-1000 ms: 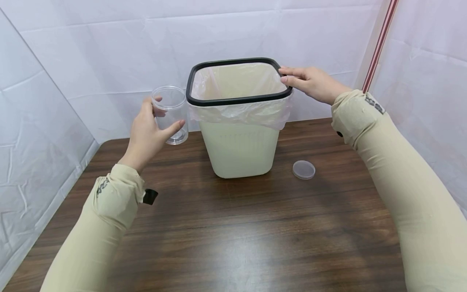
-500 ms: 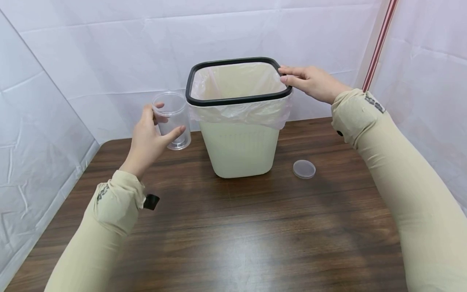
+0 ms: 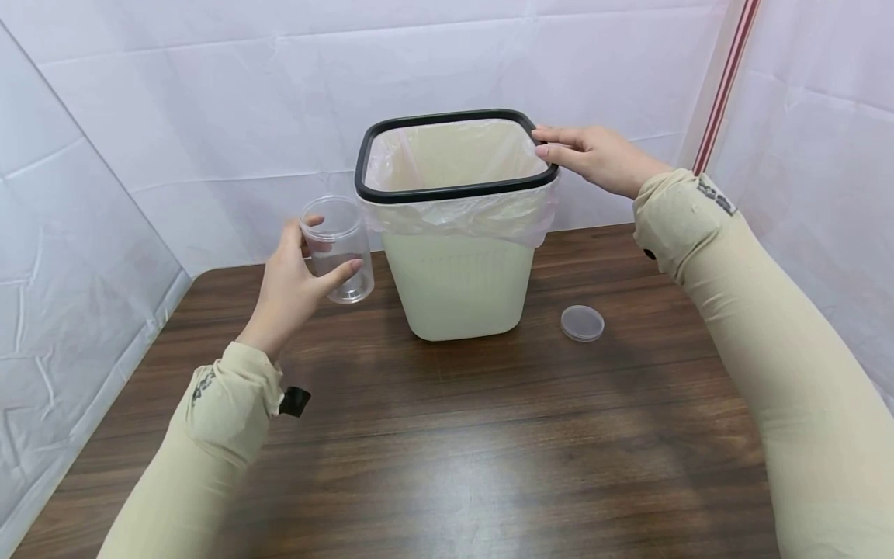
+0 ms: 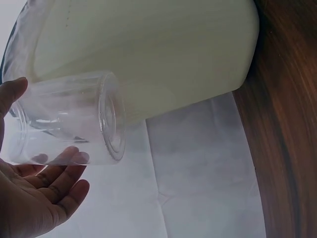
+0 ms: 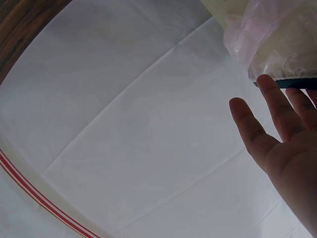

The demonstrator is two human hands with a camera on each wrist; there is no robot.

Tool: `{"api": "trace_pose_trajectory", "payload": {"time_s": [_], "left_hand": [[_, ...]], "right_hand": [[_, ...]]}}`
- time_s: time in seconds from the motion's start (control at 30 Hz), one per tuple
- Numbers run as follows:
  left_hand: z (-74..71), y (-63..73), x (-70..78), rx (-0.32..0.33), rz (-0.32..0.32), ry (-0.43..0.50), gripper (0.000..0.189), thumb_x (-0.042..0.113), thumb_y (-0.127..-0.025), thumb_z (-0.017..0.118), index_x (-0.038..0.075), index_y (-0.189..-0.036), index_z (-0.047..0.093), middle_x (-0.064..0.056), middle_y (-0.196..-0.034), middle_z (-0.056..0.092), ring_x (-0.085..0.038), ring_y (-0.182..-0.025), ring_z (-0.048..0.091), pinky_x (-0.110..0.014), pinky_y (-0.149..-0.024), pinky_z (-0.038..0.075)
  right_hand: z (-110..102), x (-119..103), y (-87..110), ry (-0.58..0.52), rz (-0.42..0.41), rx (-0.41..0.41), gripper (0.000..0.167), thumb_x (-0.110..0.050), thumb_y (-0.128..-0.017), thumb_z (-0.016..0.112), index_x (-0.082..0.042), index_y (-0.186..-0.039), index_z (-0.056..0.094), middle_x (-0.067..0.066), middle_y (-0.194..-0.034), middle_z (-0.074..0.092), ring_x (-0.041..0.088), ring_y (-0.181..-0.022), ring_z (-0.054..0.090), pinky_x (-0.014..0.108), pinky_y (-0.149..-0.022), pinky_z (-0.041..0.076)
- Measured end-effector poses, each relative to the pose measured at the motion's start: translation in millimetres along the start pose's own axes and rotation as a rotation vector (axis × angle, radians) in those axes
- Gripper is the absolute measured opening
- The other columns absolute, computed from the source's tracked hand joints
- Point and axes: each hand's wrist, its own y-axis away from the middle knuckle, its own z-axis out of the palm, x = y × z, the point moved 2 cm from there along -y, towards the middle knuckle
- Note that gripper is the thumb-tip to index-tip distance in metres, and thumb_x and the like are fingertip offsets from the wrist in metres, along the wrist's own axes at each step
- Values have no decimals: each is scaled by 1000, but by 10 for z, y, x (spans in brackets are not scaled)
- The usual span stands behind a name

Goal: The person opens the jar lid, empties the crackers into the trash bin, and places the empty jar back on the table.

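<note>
A clear plastic jar [image 3: 344, 252], without a lid, is gripped in my left hand [image 3: 282, 291] between thumb and fingers, above the table and left of the trash can. The left wrist view shows the same jar [image 4: 69, 119] with its round base facing right. The cream trash can [image 3: 461, 287] stands upright, lined with a thin translucent bag [image 3: 482, 217] under a black rim [image 3: 454, 192]. My right hand [image 3: 604, 159] rests its fingertips on the rim's right side. In the right wrist view its fingers [image 5: 277, 109] are extended.
A round clear lid [image 3: 582, 323] lies on the dark wooden table [image 3: 433, 435], right of the trash can. White sheeting [image 3: 209, 101] hangs behind and at both sides. A red-striped strip [image 3: 726, 85] runs down the right corner.
My left hand has lowered the jar and brought it slightly to the right, nearer me. The right hand stays on the rim; the trash can and lid hold their places.
</note>
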Motion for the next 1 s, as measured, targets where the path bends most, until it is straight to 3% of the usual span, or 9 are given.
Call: {"api": "trace_pose_trajectory", "payload": {"time_s": [1.0], "left_hand": [[200, 183, -135, -59, -44, -7, 75, 31, -83, 76, 4, -139, 34, -22, -119, 55, -33, -105, 54, -45, -87, 43]], "right_hand": [[5, 12, -14, 13, 1, 15, 57, -45, -100, 41, -16, -149, 34, 7, -158, 26, 27, -148, 18, 50, -119, 18]]}}
